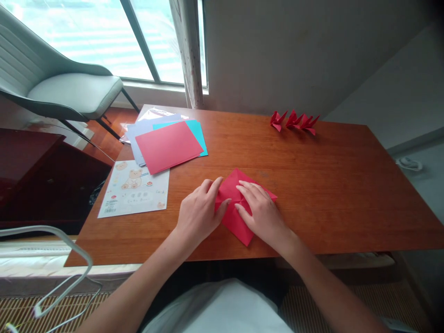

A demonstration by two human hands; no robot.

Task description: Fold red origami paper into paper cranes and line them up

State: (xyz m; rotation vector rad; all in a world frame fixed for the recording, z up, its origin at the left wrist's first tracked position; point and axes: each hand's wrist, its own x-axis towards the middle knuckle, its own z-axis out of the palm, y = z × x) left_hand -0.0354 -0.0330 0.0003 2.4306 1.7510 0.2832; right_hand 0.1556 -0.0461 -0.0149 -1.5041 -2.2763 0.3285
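A red sheet of origami paper (239,224), with creases across it, lies on the table in front of me like a diamond. My left hand (201,206) rests over its left corner, thumb and index finger apart. Across the right half of the sheet lies my right hand (260,210), its fingers stretched out and its thumb near the middle. Both hands touch the paper, and they cover its left corner and part of its right side. Three small red folded paper cranes (294,121) stand in a row at the table's far edge.
To the left lie a stack of red paper (169,145), blue sheets (201,136) and a white sheet printed with bears (135,192). The wooden table (340,199) ends close to my body. A chair (76,92) stands beyond its far left corner; a white cable (81,252) loops at lower left.
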